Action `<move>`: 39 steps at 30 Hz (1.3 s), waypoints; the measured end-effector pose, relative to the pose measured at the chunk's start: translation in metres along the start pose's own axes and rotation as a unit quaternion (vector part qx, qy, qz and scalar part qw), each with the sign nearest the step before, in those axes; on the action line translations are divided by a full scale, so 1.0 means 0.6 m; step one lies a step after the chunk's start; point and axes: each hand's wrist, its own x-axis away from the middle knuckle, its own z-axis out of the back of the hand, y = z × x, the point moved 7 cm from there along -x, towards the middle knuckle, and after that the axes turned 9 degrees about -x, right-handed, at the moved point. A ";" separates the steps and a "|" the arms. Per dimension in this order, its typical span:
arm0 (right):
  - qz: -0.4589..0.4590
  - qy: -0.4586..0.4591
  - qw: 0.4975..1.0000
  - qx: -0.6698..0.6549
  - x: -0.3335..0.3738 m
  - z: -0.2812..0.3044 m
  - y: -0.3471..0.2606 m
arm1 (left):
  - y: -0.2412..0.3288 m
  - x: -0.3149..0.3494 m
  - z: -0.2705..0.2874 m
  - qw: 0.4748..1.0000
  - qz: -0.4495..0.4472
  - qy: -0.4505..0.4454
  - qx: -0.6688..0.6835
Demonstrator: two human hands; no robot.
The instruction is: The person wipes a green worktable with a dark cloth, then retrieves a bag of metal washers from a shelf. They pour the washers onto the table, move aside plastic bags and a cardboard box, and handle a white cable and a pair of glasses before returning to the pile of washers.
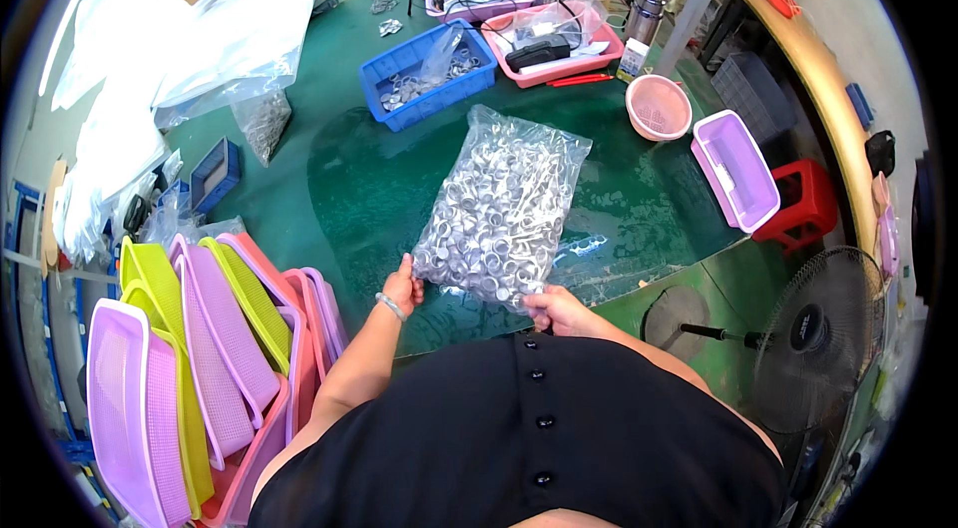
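A clear plastic bag full of small silvery ring-shaped metal parts lies on the green table in front of me. My left hand is closed on the bag's near left corner, and a pale bracelet circles that wrist. At the near right corner, my right hand pinches the plastic between thumb and fingers. The bag's far end lies flat and holds fewer parts. Beyond it stands a blue bin with more metal parts and a crumpled plastic bag inside.
Stacked purple, yellow-green and pink baskets crowd the left. A pink tray, a round pink basket and a purple basket line the far and right sides. A standing fan and red stool are at right.
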 end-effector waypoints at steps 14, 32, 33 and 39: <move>0.068 -0.007 0.984 -0.164 0.003 -0.061 -0.167 | 0.191 0.095 -0.133 0.974 -0.157 -0.099 0.126; 0.022 0.091 0.980 -0.175 0.016 0.070 0.001 | 0.098 0.025 -0.206 0.972 -0.057 -0.162 0.159; 0.015 0.094 0.982 -0.163 0.023 0.064 0.005 | 0.082 0.020 -0.199 0.974 -0.054 -0.163 0.151; -0.019 0.038 0.996 -0.077 0.030 0.076 0.007 | 0.033 0.030 -0.128 0.991 0.038 -0.022 -0.128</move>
